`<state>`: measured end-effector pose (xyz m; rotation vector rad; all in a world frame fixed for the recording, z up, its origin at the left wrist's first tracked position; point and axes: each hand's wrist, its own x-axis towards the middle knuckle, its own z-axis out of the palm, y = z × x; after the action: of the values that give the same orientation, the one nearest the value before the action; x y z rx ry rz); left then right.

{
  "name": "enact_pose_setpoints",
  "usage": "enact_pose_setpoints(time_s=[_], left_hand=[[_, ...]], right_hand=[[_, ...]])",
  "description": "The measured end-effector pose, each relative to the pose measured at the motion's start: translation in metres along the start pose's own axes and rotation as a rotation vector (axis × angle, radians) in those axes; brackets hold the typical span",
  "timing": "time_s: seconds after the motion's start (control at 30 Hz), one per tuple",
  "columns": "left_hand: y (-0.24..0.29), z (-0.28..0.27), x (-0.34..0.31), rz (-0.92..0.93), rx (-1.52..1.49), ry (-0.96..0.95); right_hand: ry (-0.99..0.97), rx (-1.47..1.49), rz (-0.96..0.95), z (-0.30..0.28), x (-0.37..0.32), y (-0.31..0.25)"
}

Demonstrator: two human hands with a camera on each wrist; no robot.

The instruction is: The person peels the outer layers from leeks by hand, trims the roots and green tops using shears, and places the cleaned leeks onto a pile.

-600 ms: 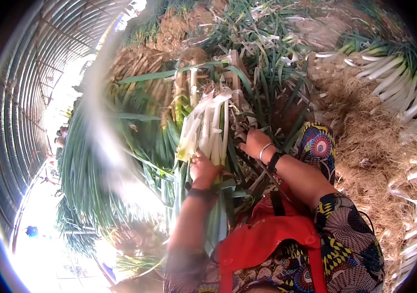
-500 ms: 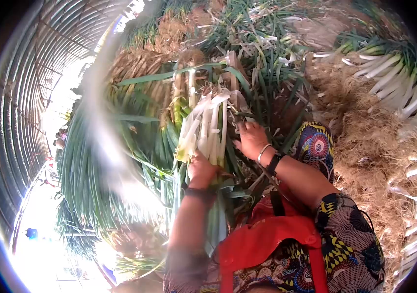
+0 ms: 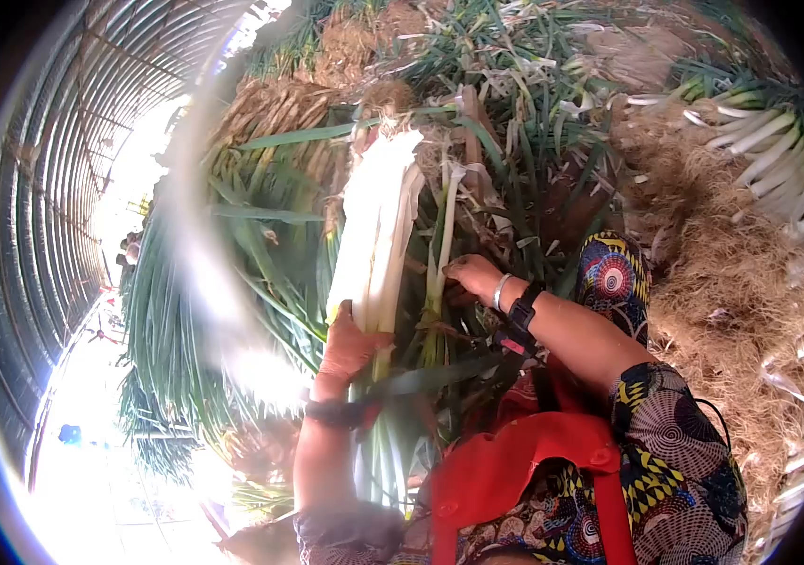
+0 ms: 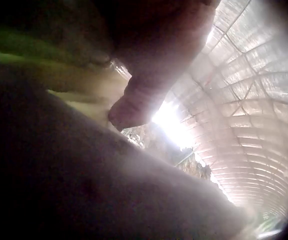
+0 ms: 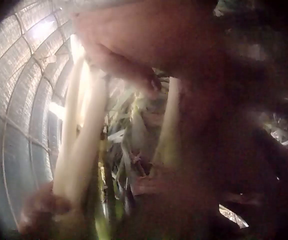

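Note:
My left hand [image 3: 349, 347] grips a bunch of thick green onions [image 3: 375, 221] by the lower part of their white stalks. The bunch stands over the pile with its white ends pointing away from me and green leaves trailing toward my lap. To the right of it, my right hand [image 3: 477, 279] pinches a single green onion [image 3: 450, 221] with thumb and fingers. The right wrist view shows that single stalk [image 5: 168, 122] running between the fingers, with the bunch [image 5: 81, 130] beside it. In the dark left wrist view, the thumb lies across pale stalks [image 4: 91, 102].
Beneath and left of the bunch lies a big heap of green onions with long leaves [image 3: 162, 330]. Loose leaves [image 3: 515, 122] are strewn beyond. Rooty onions [image 3: 703, 273] lie in a row at right, near my patterned knee [image 3: 614, 273]. A ribbed tunnel wall [image 3: 34, 188] rises at left.
My left hand has moved left and raised the bunch, which now looks larger. My right hand has shifted a little left and down, to a single stalk now apart from the bunch.

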<state>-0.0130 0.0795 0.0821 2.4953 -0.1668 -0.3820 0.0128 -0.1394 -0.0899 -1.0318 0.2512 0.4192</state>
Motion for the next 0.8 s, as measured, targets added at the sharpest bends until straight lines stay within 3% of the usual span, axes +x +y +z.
enact_pose_setpoints(time_s=[0.13,0.2,0.27,0.33,0.43,0.57,0.63,0.8], left_hand=[[-0.009,-0.010,-0.004,-0.025,-0.077,0.032],[-0.019,-0.016,0.000,-0.012,-0.194,-0.007],[-0.023,-0.021,0.007,0.010,-0.129,-0.012],[-0.019,-0.024,0.013,0.037,-0.139,-0.039],[-0.001,-0.017,0.009,0.053,-0.209,-0.106],[0.003,-0.001,0.008,0.040,-0.133,-0.128],[0.003,-0.004,0.009,-0.018,-0.071,-0.161],[0.012,-0.027,-0.003,-0.166,-0.406,-0.189]], right_hand=[[0.000,0.087,0.065,0.005,0.007,-0.005],[-0.092,-0.287,-0.524,0.005,0.020,0.004],[-0.180,-0.179,-0.584,0.006,0.027,0.014],[-0.241,0.393,-0.095,0.036,-0.015,-0.015],[-0.343,0.365,-0.185,0.055,-0.024,-0.013],[-0.254,0.193,-0.182,0.045,-0.022,-0.007],[-0.308,0.295,-0.143,0.040,-0.025,-0.007],[-0.372,0.172,-0.158,0.045,-0.044,-0.021]])
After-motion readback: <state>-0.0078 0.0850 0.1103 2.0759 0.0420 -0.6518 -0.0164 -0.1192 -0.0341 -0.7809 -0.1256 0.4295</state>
